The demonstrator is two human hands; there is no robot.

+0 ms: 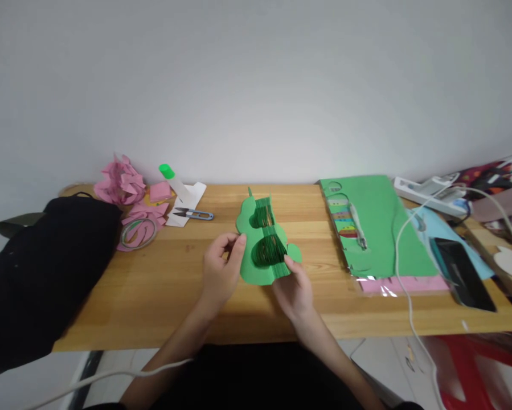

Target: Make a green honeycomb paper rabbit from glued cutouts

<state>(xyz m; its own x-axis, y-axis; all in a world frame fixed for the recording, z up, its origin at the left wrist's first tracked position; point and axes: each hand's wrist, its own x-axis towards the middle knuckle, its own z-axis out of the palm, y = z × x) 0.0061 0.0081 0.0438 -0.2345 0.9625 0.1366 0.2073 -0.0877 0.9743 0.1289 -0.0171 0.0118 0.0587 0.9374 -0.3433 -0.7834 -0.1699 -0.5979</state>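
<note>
Head view: green cutout (pixel 249 250) at dial centre; left hand (pixel 221 269) pinches its nine-o'clock edge, right hand (pixel 297 289) its four. Light, even grip should spare the layers (pixel 271 250) creasing.

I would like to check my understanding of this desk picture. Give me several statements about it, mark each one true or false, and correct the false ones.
1. The left hand and the right hand both hold the green paper shape. True.
2. The small scissors lie on the green sheet. False: they lie on white paper.
3. The glue stick has a green cap. True.
4. The phone is in the right hand. False: it lies to the right of the green sheet.
5. The black cloth is on the left side of the picture. True.
</note>
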